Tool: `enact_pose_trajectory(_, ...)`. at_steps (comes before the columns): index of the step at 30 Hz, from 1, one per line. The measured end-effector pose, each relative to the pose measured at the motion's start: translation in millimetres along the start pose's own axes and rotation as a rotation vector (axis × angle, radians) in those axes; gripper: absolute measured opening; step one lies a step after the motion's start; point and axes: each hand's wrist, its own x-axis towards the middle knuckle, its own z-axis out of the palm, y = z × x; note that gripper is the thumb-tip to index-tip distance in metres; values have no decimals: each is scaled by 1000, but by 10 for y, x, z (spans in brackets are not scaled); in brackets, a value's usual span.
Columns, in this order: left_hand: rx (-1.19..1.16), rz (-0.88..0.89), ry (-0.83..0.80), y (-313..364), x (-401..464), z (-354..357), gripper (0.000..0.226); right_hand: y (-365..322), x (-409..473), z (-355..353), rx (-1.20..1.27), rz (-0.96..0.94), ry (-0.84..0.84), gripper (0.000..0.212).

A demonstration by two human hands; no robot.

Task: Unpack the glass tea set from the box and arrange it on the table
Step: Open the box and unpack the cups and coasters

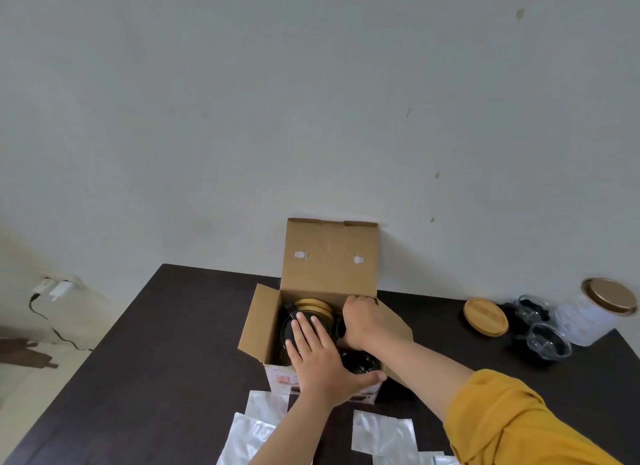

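Plastic wrappers (382, 433) at 6 o'clock, both hands in the box (263, 326) just past them.

Left hand (320, 355) laid flat, fingers straight, over a dark round glass piece (289, 329) in the left half of the box; touching or hovering, couldn't tell. Right hand (360, 317) reached deeper toward 1 o'clock, fingers curled down behind the right flap; grip on anything hidden, couldn't tell. Wooden lids (313, 306) stacked at 12 o'clock from the left hand, at the back wall. Another dark glass piece (360, 362) at the near right corner, just beside the left thumb. Already out at 3 o'clock on the table (156, 343): wooden lid (485, 316), two glass cups (540, 326). Likely next lift: straight up from under the left palm, left hand nearer.
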Motion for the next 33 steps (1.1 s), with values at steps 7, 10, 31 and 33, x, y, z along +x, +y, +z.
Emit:
enact_pose_trajectory(7,21,-3,-57,3,25,-4,161,17,-24,-79,95,-32,47,66)
enact_pose_trajectory(10,45,-5,-64,21,18,-45,160,72,-38,-167,162,-22,46,64)
enact_pose_trajectory(31,146,-64,-12,70,-4,-19,159,2334,-1494,191,235,210,-146,68)
enact_pose_trajectory(33,155,-78,-10,87,-8,-22,160,2623,-1626,300,182,256,-170,80)
